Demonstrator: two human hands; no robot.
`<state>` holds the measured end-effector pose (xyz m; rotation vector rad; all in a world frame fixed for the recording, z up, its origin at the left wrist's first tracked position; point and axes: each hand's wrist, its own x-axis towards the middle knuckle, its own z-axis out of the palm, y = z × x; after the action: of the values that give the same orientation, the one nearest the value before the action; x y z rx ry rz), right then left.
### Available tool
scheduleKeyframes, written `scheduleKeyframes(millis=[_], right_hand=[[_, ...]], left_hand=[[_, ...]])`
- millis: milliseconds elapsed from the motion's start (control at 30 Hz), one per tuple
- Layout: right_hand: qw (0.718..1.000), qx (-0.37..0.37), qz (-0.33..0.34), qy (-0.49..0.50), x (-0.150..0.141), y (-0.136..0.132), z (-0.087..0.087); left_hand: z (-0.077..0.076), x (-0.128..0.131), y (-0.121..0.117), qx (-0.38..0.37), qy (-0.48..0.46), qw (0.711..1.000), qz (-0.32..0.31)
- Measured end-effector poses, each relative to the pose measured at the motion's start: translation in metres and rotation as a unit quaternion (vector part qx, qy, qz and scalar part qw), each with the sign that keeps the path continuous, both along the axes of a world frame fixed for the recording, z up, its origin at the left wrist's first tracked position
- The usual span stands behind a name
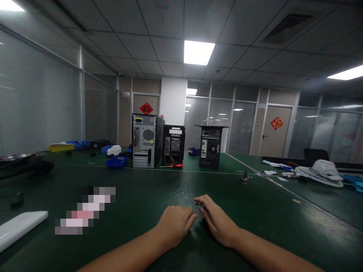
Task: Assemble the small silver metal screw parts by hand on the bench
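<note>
Both of my hands meet over the green tabletop [136,241] at the centre front. My right hand [217,223] pinches a small grey metal-looking part [201,205] between thumb and fingers; its exact kind is too small to tell. Curled close beside it, my left hand [176,224] has its thumb and fingers pressed together near that part. Whatever the left fingers hold, if anything, is hidden. A small dark metal piece [244,177] stands upright on the table, beyond my right hand.
Three computer cases [144,141] stand across the table's far side, with a red-handled screwdriver [177,165] before them. Blue bins [117,162] sit to the left. A white slab-like object [21,226] lies at near left, and a white hat [323,172] at right.
</note>
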<state>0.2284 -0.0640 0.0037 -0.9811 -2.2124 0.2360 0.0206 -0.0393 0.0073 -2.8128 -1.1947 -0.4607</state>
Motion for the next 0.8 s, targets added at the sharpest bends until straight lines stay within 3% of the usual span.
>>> scheduleKeyframes(millis=[233,533,800], right_hand=[[0.995,-0.048,0.089,0.011,-0.005,-0.011,0.003],[0.996,-0.063,0.066,0.011,-0.005,-0.006,0.000],[0.995,-0.076,0.065,-0.023,-0.011,-0.012,0.010]], left_hand=[[0.003,-0.005,-0.002,0.015,0.006,0.995,-0.102],[0.004,-0.006,-0.001,0.013,-0.015,0.998,-0.061],[0.002,-0.007,0.001,0.019,-0.023,0.998,-0.053]])
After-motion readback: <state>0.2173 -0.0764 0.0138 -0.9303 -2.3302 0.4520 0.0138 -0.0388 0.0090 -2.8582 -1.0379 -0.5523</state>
